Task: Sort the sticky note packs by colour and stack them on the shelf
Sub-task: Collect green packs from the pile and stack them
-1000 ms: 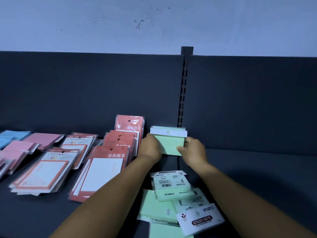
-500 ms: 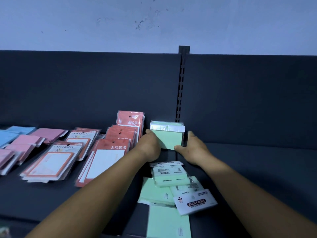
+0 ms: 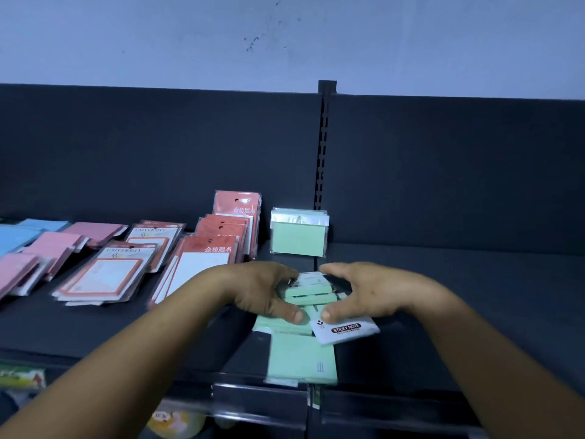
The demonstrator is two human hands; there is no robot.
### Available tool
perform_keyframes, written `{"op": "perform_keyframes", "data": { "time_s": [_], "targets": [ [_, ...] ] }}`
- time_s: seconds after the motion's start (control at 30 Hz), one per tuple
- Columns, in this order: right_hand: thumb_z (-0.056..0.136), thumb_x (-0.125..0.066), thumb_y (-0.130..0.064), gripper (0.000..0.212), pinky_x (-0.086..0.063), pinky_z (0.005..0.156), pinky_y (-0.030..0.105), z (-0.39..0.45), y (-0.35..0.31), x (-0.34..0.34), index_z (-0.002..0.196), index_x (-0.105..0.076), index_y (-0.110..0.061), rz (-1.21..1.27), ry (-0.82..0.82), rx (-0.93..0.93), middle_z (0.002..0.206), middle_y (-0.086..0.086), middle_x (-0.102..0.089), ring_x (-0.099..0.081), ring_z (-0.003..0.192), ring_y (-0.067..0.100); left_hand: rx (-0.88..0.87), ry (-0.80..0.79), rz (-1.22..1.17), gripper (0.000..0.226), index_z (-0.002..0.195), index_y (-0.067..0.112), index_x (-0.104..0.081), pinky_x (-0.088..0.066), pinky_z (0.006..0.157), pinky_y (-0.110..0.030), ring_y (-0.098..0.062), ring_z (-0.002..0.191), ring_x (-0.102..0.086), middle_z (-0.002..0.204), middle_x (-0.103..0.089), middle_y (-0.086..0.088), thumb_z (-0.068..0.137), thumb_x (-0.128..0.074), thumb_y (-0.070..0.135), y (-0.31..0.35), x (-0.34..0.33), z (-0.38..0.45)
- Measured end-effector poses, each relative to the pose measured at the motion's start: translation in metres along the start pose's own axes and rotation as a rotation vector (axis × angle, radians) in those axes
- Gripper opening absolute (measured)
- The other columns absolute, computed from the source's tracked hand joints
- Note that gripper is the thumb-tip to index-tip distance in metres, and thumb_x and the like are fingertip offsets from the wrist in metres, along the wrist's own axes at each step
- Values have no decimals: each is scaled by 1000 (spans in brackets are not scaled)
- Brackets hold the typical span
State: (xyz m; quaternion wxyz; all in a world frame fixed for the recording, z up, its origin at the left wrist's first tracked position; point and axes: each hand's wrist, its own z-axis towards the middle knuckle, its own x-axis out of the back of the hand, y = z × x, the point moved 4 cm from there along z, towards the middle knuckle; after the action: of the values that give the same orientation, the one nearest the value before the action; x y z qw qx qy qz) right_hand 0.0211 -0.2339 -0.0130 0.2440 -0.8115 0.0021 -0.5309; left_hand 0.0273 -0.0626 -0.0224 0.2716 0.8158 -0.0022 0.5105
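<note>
A stack of green sticky note packs [image 3: 299, 239] stands upright against the dark back panel, with no hand on it. In front of it lies a loose pile of green packs [image 3: 311, 294] on the shelf [image 3: 459, 296]. My left hand [image 3: 264, 293] curls round the pile's left side, with its thumb on the near edge. My right hand [image 3: 364, 293] curls round the right side in the same way. A white-labelled "STICKY NOTE" pack [image 3: 346, 331] lies under my right thumb. A larger green pack [image 3: 302, 359] lies at the shelf's front edge.
Red-orange packs [image 3: 202, 264] lie and lean just left of the green ones. Pink packs [image 3: 53, 248] and blue packs [image 3: 19, 232] are farther left. A slotted upright post [image 3: 323, 147] splits the back panel. Coloured items [image 3: 180, 421] show on the shelf below.
Both hands let go of the upright green stack, which now stands alone against the back panel. They drew back toward me and closed round the loose green pile.
</note>
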Motion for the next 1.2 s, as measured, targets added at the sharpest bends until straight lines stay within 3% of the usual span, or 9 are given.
{"op": "perform_keyframes", "data": {
  "time_s": [0.17, 0.37, 0.53, 0.6, 0.77, 0.93, 1.03, 1.13, 1.2],
  "targets": [
    [71, -79, -34, 112, -40, 77, 18, -16, 7, -12, 149, 0, -47, -98, -87, -16, 128, -15, -48, -50, 100, 8, -8, 118, 83, 66, 141, 21, -42, -44, 98, -26, -14, 113, -56, 132, -55, 5, 83, -70, 37, -3, -2, 5],
    [82, -69, -25, 108, -42, 102, 25, -10, 15, -15, 148, 14, -44, 55, 15, 13, 147, -16, -40, -52, 119, 9, -70, 330, 37, 34, 122, 17, -51, -41, 72, -26, -15, 81, -55, 86, -57, 7, 94, -55, 35, -3, 5, 12],
    [70, -79, -30, 128, -40, 108, 30, -5, 22, -18, 138, 27, -54, 167, 2, 38, 150, -12, -37, -48, 129, 9, -55, 512, -116, 33, 120, 14, -51, -41, 67, -28, -16, 76, -52, 78, -54, 6, 96, -52, 36, -15, 11, 21],
    [65, -83, -28, 130, -38, 109, 28, -6, 23, -20, 140, 21, -55, 168, 15, 44, 151, -11, -33, -43, 132, 6, -35, 574, -213, 33, 118, 13, -53, -48, 76, -32, -20, 83, -59, 85, -63, 1, 95, -52, 37, -24, 13, 25],
    [69, -79, -32, 77, -44, 95, 25, -9, 25, -20, 133, -37, -46, -34, 33, 62, 128, -19, -47, -50, 110, 4, -38, 601, -370, 22, 114, 17, -52, -48, 83, -36, -23, 86, -60, 91, -65, -4, 98, -48, 31, -35, 14, 30],
    [87, -62, -36, 44, -44, 89, 27, -4, 28, -13, 129, -50, -45, -39, 21, 118, 116, -15, -60, -56, 97, 11, -24, 530, -414, 32, 129, 19, -39, -51, 82, -40, -31, 98, -64, 110, -63, -13, 98, -44, 15, -36, 9, 35],
    [96, -49, -34, 23, -46, 82, 28, 2, 26, 0, 114, -62, -42, 85, 196, 145, 96, -12, -67, -59, 86, 11, -44, 547, -501, 29, 123, 23, -44, -52, 90, -47, -30, 102, -64, 109, -67, -10, 96, -47, 14, -41, 9, 38],
    [94, -56, -30, 10, -46, 75, 27, 19, 20, 7, 97, -65, -33, 194, 403, 139, 90, -10, -67, -60, 83, 12, -57, 533, -609, 25, 123, 23, -49, -48, 95, -35, -25, 110, -61, 114, -66, -3, 99, -44, 19, -41, 8, 40],
    [90, -62, -27, 3, -44, 68, 26, 33, 16, 6, 91, -60, -29, 230, 505, 107, 89, -5, -64, -59, 80, 15, -97, 523, -644, 22, 118, 22, -54, -44, 88, -13, -12, 108, -57, 112, -63, 9, 102, -39, 24, -33, 10, 35]
  ]
}}
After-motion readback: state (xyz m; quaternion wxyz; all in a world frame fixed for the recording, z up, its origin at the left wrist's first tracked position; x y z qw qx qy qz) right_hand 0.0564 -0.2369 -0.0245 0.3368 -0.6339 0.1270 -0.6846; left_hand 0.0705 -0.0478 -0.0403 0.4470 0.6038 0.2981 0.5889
